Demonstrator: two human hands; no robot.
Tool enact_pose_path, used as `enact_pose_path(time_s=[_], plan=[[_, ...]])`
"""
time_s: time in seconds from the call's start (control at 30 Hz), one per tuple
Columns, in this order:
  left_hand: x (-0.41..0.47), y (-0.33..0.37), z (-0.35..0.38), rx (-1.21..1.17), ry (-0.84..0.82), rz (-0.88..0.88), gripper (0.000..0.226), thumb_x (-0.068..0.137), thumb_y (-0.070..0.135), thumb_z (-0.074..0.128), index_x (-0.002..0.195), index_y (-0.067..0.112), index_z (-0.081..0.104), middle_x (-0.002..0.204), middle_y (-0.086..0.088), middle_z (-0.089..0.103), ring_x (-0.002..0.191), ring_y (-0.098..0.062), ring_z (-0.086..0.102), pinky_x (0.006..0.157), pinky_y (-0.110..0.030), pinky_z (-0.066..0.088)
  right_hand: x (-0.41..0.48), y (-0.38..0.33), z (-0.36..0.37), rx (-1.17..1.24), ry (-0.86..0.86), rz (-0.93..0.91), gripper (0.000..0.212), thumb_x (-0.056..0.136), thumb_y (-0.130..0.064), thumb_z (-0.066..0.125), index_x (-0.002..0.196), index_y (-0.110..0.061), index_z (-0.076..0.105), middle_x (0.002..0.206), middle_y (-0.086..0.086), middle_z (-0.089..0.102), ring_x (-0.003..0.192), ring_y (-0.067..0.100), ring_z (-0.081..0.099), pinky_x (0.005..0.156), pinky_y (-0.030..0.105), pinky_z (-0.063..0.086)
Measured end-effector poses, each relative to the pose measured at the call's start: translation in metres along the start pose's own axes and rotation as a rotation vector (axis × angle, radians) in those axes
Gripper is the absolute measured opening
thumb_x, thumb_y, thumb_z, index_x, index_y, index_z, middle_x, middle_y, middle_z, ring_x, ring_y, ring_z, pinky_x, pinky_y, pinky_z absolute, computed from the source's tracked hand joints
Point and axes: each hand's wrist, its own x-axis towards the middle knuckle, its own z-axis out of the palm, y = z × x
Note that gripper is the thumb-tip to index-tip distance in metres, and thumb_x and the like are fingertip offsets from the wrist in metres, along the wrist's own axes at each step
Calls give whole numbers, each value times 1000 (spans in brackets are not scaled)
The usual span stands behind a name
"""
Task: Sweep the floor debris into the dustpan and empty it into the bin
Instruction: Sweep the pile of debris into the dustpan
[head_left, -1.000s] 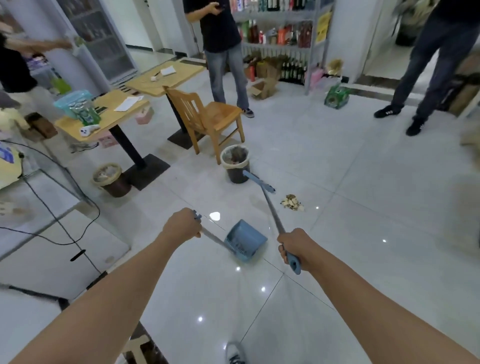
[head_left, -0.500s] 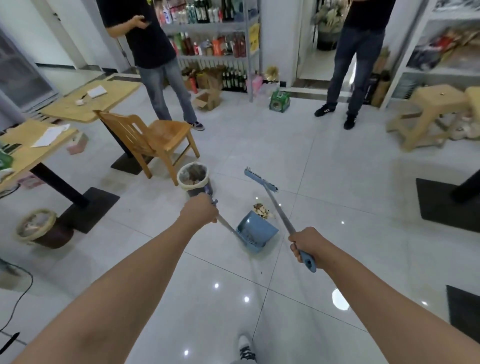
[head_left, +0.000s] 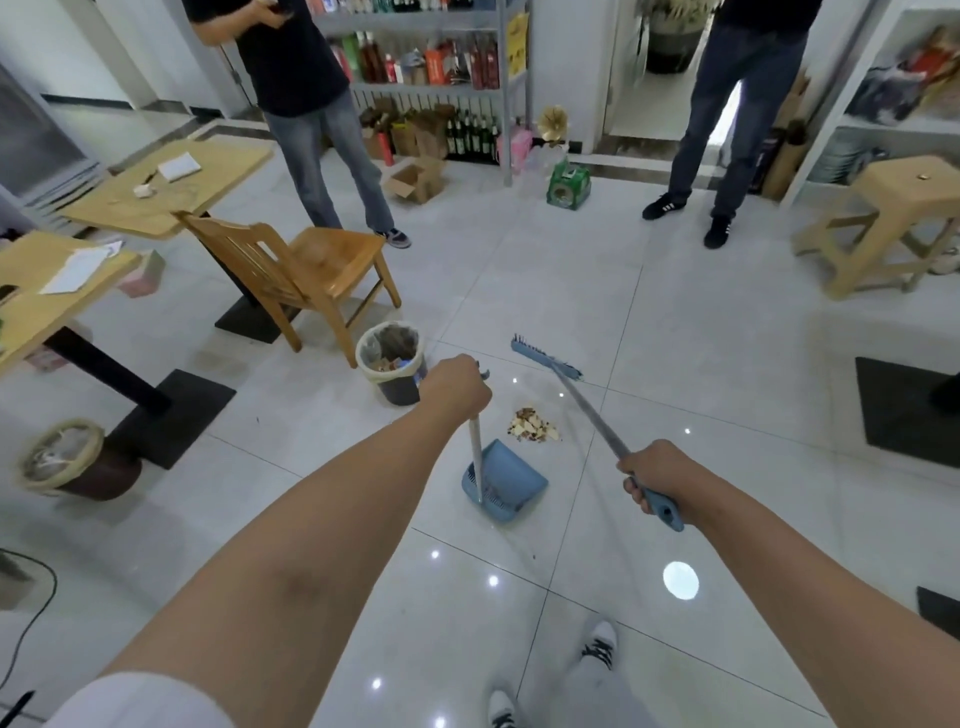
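A small pile of brown and white debris (head_left: 534, 433) lies on the grey tiled floor. Just in front of it stands a blue dustpan (head_left: 511, 486), mouth toward the pile, on a long pale handle. My left hand (head_left: 456, 387) is closed around the top of that handle. My right hand (head_left: 655, 475) grips the blue end of a broom handle; the blue broom head (head_left: 545, 358) rests on the floor beyond the pile. A dark bin (head_left: 392, 370) with a clear liner and rubbish inside stands left of the pile, beside my left hand.
A wooden chair (head_left: 296, 273) and two wooden tables (head_left: 171, 197) stand at the left, with a second bin (head_left: 78, 462) near a table base. Two people stand at the back by a shelf of bottles (head_left: 431, 57). A wooden stool (head_left: 893, 223) and dark mat (head_left: 904, 410) are at the right.
I have stepped closer and turned right. The dustpan handle went from slanted to nearly upright, with the pan now set just in front of the debris. Both hands kept their grips.
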Motion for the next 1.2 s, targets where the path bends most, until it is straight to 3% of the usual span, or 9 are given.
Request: enact_pose_path(time_s=[0.17, 0.33, 0.53, 0.67, 0.77, 0.87, 0.93, 1.0, 1.2], plan=[[34, 28, -12, 37, 1, -26, 31, 73, 11, 59, 105, 9, 61, 100, -7, 67, 81, -26, 55, 75, -35, 45, 45, -39, -24, -88, -8, 72, 13, 97, -7, 46, 85, -2, 49, 62, 11, 47, 46, 14, 40, 31, 12, 34], [65, 48, -24, 50, -16, -14, 30, 78, 13, 56, 108, 8, 59, 100, -8, 68, 80, -25, 58, 62, -31, 44, 91, -72, -44, -194, -24, 153, 23, 96, -4, 44, 74, -5, 45, 62, 9, 46, 40, 12, 41, 31, 11, 30], [107, 55, -47, 20, -7, -37, 33, 84, 15, 53, 115, 7, 58, 104, -10, 69, 91, -28, 66, 75, -35, 56, 125, -93, -43, -285, -49, 205, 31, 96, -3, 40, 66, -9, 40, 61, 8, 41, 48, 12, 33, 33, 15, 29], [132, 53, -60, 14, -16, -22, 28, 86, 13, 51, 112, 7, 57, 101, -9, 69, 87, -25, 65, 72, -31, 53, 139, -101, -35, -187, -45, 194, 20, 97, -5, 43, 77, -5, 45, 58, 10, 41, 21, 11, 36, 28, 11, 29], [146, 50, -66, 28, -42, -22, 30, 84, 13, 51, 112, 8, 58, 101, -9, 68, 83, -26, 63, 65, -30, 51, 147, -110, -26, -194, -34, 181, 15, 97, -6, 44, 83, -2, 46, 56, 11, 43, 16, 10, 34, 28, 11, 30], [158, 45, -67, 53, -61, -20, 30, 82, 13, 52, 111, 8, 59, 99, -9, 69, 80, -26, 61, 64, -31, 51, 157, -119, -16, -230, -18, 157, 16, 98, -6, 43, 83, -2, 47, 59, 12, 44, 21, 12, 36, 29, 12, 31], [165, 41, -67, 81, -57, -33, 31, 81, 13, 55, 112, 9, 59, 101, -9, 69, 85, -27, 63, 70, -34, 54, 163, -122, -9, -252, -13, 159, 16, 97, -6, 42, 83, -2, 47, 60, 12, 45, 34, 15, 39, 30, 14, 31], [172, 38, -67, 114, -52, -31, 32, 81, 12, 57, 113, 10, 60, 104, -8, 67, 83, -25, 59, 65, -32, 50, 169, -124, -3, -263, -11, 164, 19, 98, -6, 42, 80, -2, 46, 60, 12, 45, 43, 17, 37, 32, 15, 31], [184, 34, -70, 115, -63, -2, 35, 82, 12, 57, 117, 9, 59, 104, -7, 67, 79, -23, 57, 58, -29, 44, 182, -117, 6, -284, -11, 210, 21, 97, -4, 42, 77, -1, 48, 59, 12, 47, 46, 18, 40, 41, 22, 32]])
